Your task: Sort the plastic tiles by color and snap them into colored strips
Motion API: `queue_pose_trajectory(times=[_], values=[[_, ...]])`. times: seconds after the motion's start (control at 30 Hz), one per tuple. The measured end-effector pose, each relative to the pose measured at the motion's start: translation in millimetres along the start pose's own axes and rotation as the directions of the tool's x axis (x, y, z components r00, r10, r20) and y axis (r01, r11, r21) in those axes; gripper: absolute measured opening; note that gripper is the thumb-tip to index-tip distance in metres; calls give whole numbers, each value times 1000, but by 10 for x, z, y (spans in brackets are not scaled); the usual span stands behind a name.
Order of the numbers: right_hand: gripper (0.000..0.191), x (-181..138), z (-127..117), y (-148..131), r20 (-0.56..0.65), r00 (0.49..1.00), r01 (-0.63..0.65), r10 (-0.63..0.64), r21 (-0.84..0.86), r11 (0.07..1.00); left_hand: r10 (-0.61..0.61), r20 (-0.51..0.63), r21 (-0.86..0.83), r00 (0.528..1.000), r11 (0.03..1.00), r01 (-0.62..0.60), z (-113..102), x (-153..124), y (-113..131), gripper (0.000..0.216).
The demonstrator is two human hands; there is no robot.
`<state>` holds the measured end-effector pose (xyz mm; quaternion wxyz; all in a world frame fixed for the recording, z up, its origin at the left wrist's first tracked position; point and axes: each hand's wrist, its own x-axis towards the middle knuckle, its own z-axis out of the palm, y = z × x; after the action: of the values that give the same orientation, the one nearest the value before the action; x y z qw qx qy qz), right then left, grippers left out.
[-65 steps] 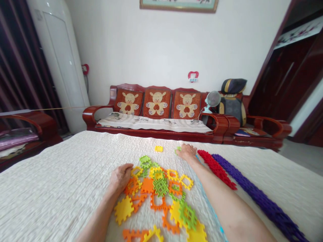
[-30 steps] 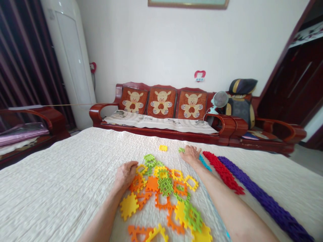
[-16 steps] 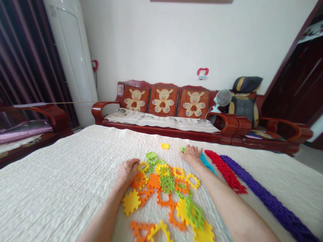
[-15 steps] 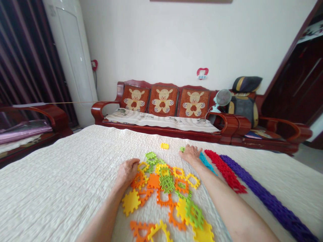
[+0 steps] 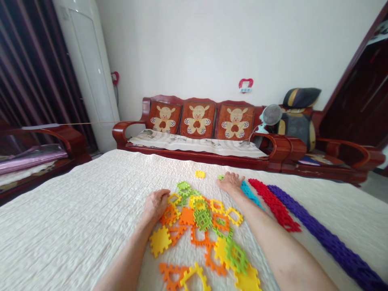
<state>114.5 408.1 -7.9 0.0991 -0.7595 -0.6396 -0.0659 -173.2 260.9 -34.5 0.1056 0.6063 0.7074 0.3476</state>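
Observation:
My left hand [image 5: 156, 205] rests on the cloth at the left edge of a loose pile, its fingers curled in beside a yellow open-frame interlocking piece [image 5: 175, 199]. Whatever is under those fingers is hidden. Farther out, my right hand [image 5: 230, 182] lies palm down with fingers spread, at the far end of a row of blue interlocking pieces [image 5: 252, 195]. A green interlocking piece [image 5: 221, 177] pokes out by its thumb, partly covered. Between my arms lie several orange [image 5: 187, 216], yellow [image 5: 160, 241] and green pieces [image 5: 203, 219], some overlapping.
Right of my right arm run a red row [image 5: 274, 205] and a longer purple row [image 5: 321, 236] of pieces. One yellow piece [image 5: 199, 174] lies apart near the far edge of the white quilted cloth [image 5: 75, 218]. Beyond stands a wooden sofa [image 5: 194, 155] with a small fan [image 5: 272, 114].
The view has shifted slightly, so everything appears a little farther right. Both hands stay in nearly the same places, and the pieces show no clear movement.

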Motion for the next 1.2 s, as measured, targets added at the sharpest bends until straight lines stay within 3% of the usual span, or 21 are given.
queue_pose_trajectory(times=[0.17,0.27,0.33,0.4,0.43,0.5,0.7,0.83,0.93,1.1,1.2], values=[[53,-156,-110,-84,-77,996,36,-36,5,999,13,-6,10,1000,1000,-13,-16,-11,21,34],[41,-357,-266,-313,-117,963,255,-241,127,958,20,-1,16,1000,1000,-20,-26,-21,36,35],[37,-500,-346,-535,-86,877,479,-473,251,841,11,7,13,1000,1000,-12,-32,-26,45,35],[43,-622,-372,-760,-49,753,630,-656,342,697,6,13,3,1000,1000,-6,-37,-28,52,34],[45,-669,-363,-857,-16,710,659,-704,369,656,6,15,-3,1000,1000,-6,-40,-27,54,34],[42,-737,-312,-997,59,685,655,-726,385,650,7,19,-11,1000,1000,-6,-46,-27,58,34],[31,-833,-162,-1094,54,739,608,-671,375,700,44,18,25,999,999,-45,-60,-50,61,35],[26,-867,-160,-1121,30,751,600,-659,387,701,63,3,31,998,998,-63,-39,-54,30,34],[28,-833,-207,-1087,-2,797,557,-604,390,733,59,1,34,998,998,-59,-11,-34,-9,34],[35,-639,-403,-724,9,924,354,-383,361,863,57,8,49,998,997,-58,10,-7,-47,34],[26,-546,-506,-437,84,964,214,-251,309,927,67,15,63,998,996,-68,11,-6,-47,35]])
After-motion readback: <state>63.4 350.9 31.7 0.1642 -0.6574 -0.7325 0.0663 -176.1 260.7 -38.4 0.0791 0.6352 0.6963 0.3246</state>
